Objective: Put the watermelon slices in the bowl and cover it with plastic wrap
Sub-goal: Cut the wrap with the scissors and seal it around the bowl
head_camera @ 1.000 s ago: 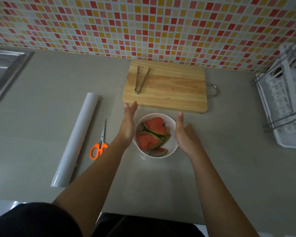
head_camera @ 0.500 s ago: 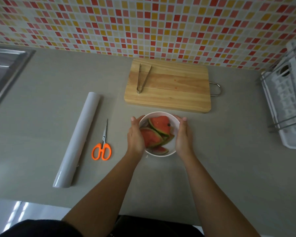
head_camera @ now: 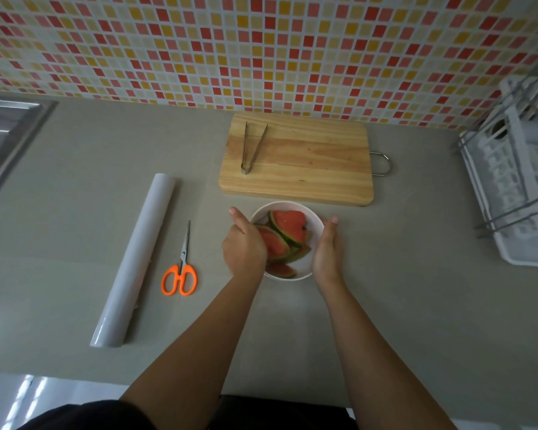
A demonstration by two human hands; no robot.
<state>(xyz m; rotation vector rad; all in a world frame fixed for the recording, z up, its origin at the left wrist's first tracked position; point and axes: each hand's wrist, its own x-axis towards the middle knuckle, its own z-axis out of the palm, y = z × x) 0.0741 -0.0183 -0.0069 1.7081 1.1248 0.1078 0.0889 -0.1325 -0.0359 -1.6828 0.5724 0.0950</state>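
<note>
The white bowl (head_camera: 314, 226) stands on the grey countertop (head_camera: 401, 305), just in front of the near edge of the wooden cutting board (head_camera: 305, 162). It holds the watermelon slices (head_camera: 287, 226), stacked with red flesh up and green rinds showing. Both hands bracket the bowl. The left hand (head_camera: 244, 245) is curled against the bowl's left wall, fingers wrapped along the side and thumb raised at the rim; it covers part of the left rim and the nearest slice. The right hand (head_camera: 328, 252) lies flat against the right wall, fingers straight and together, fingertip reaching the far right rim. Together the hands clasp the bowl between them; whether the bowl is lifted off the surface cannot be determined. Any film across the bowl's mouth cannot be made out. The roll of plastic wrap (head_camera: 135, 259) lies on the countertop well to the left of the hands, with orange-handled scissors (head_camera: 180, 268) between the roll and the left hand, blades closed. Metal tongs (head_camera: 252, 147) rest on the left portion of the cutting board.
</note>
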